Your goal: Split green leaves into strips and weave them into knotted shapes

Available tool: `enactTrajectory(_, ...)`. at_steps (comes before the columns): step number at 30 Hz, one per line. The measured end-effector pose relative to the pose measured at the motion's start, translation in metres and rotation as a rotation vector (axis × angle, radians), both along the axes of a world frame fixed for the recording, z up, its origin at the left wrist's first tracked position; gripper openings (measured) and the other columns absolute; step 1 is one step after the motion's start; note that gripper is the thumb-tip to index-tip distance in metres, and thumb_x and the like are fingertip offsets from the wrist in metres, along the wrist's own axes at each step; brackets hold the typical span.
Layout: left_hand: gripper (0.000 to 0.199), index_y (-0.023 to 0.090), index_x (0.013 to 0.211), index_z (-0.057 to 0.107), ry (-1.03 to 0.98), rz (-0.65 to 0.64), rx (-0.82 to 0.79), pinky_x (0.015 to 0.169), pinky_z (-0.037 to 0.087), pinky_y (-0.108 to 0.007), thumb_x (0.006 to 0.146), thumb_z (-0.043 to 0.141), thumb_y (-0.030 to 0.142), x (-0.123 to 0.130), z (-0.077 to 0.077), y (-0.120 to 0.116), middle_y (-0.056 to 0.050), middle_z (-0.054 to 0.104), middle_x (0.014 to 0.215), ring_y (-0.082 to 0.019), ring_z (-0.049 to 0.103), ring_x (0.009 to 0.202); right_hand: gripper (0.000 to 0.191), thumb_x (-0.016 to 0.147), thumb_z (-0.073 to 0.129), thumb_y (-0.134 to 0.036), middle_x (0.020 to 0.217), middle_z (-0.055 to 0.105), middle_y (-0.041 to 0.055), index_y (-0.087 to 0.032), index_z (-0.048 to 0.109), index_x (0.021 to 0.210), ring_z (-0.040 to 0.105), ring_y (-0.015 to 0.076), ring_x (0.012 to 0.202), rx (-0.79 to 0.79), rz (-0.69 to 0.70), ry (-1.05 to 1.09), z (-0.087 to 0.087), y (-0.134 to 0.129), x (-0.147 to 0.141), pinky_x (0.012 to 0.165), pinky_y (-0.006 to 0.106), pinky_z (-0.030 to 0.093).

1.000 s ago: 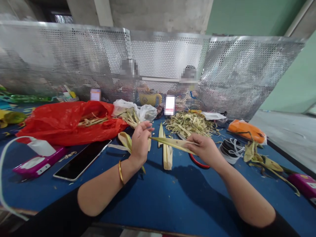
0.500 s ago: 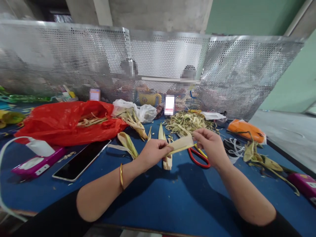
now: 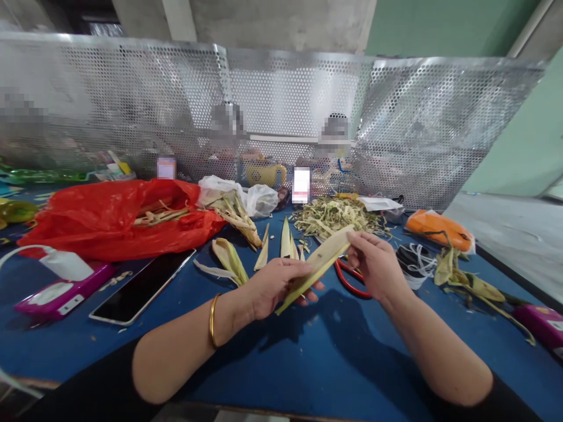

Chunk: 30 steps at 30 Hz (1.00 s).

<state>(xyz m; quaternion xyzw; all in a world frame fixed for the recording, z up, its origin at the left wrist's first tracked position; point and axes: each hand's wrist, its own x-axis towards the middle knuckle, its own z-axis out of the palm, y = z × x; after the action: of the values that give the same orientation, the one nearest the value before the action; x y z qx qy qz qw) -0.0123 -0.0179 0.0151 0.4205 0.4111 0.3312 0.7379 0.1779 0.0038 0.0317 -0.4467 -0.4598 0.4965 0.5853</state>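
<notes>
Between my two hands a pale green-yellow corn husk (image 3: 328, 252) is stretched at a slant above the table. My left hand (image 3: 284, 284) grips its lower part, thumb on top and fingers beneath. The upper right end is pinched in the fingers of my right hand (image 3: 373, 258). Behind the left hand lie upright narrow husk pieces (image 3: 285, 237) and a pointed strip (image 3: 263, 251). Left of them rests a curled husk (image 3: 231, 261). Red-handled scissors (image 3: 352, 281) lie partly hidden behind my right hand.
A heap of shredded husk (image 3: 338, 215) lies behind my hands. To the left are a red plastic bag (image 3: 105, 217), a phone (image 3: 143, 287) and a purple power strip (image 3: 65, 293). An orange packet (image 3: 440, 230) and a black-and-white bundle (image 3: 413, 264) lie right. A perforated metal screen (image 3: 290, 88) stands behind.
The husk has turned from nearly level to a steeper slant and opened out flatter. My left hand has shifted slightly down with its fingers now beneath it; the right still pinches the end.
</notes>
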Motion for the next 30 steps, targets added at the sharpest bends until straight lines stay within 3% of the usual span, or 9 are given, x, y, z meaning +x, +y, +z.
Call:
enactTrajectory(3, 0.032, 0.013, 0.087, 0.071, 0.030, -0.056, 0.073, 0.055, 0.047, -0.021, 0.070, 0.074, 0.039, -0.001, -0.002, 0.001, -0.009, 0.072, 0.082, -0.012, 0.063, 0.062, 0.031, 0.066, 0.072, -0.039, 0.048, 0.046, -0.0068, -0.019, 0.050, 0.058, 0.038, 0.0053, 0.036, -0.013, 0.002, -0.056, -0.002, 0.002, 0.002, 0.037, 0.020, 0.031)
enactTrajectory(8, 0.033, 0.016, 0.089, 0.069, 0.113, 0.011, 0.274, 0.053, 0.043, -0.019, 0.066, 0.076, 0.039, 0.002, -0.008, 0.002, -0.001, 0.065, 0.074, -0.008, 0.055, 0.057, 0.028, 0.073, 0.065, -0.035, 0.043, 0.046, -0.0075, -0.018, 0.050, 0.056, 0.039, 0.0047, 0.035, -0.008, 0.237, -0.410, -0.009, -0.007, -0.012, 0.039, 0.018, 0.030)
enactTrajectory(17, 0.030, 0.016, 0.082, 0.066, 0.379, 0.113, 0.546, 0.055, 0.041, -0.021, 0.063, 0.076, 0.037, 0.005, -0.011, -0.002, -0.001, 0.065, 0.070, -0.013, 0.056, 0.062, 0.032, 0.072, 0.065, -0.038, 0.041, 0.047, -0.0080, -0.020, 0.046, 0.055, 0.042, 0.0066, 0.033, -0.038, 0.276, -0.498, -0.021, -0.010, -0.024, 0.035, 0.018, 0.031)
enactTrajectory(21, 0.028, 0.015, 0.080, 0.067, 0.265, 0.098, 0.347, 0.052, 0.041, -0.021, 0.074, 0.066, 0.042, 0.004, -0.012, -0.001, -0.001, 0.065, 0.063, -0.012, 0.055, 0.054, 0.036, 0.073, 0.065, -0.047, 0.039, 0.043, -0.0089, -0.020, 0.048, 0.056, 0.038, 0.0057, 0.030, -0.051, 0.303, -0.454, -0.019, -0.010, -0.023, 0.033, 0.018, 0.032)
enactTrajectory(27, 0.025, 0.014, 0.075, 0.068, 0.052, 0.069, 0.088, 0.047, 0.040, -0.018, 0.069, 0.074, 0.037, 0.004, -0.008, 0.000, -0.002, 0.066, 0.059, -0.009, 0.054, 0.047, 0.040, 0.072, 0.064, -0.055, 0.035, 0.031, -0.0113, -0.020, 0.051, 0.055, 0.025, 0.0051, 0.029, -0.161, 0.391, -0.227, -0.011, -0.009, -0.015, 0.036, 0.021, 0.039)
enactTrajectory(30, 0.019, 0.014, 0.072, 0.068, 0.017, 0.093, 0.012, 0.044, 0.041, -0.019, 0.065, 0.076, 0.029, 0.005, -0.006, -0.002, -0.003, 0.066, 0.058, -0.010, 0.056, 0.046, 0.040, 0.072, 0.063, -0.052, 0.035, 0.025, -0.0117, -0.022, 0.045, 0.051, 0.021, 0.0053, 0.030, -0.132, 0.226, -0.175, -0.008, -0.001, -0.005, 0.039, 0.024, 0.039)
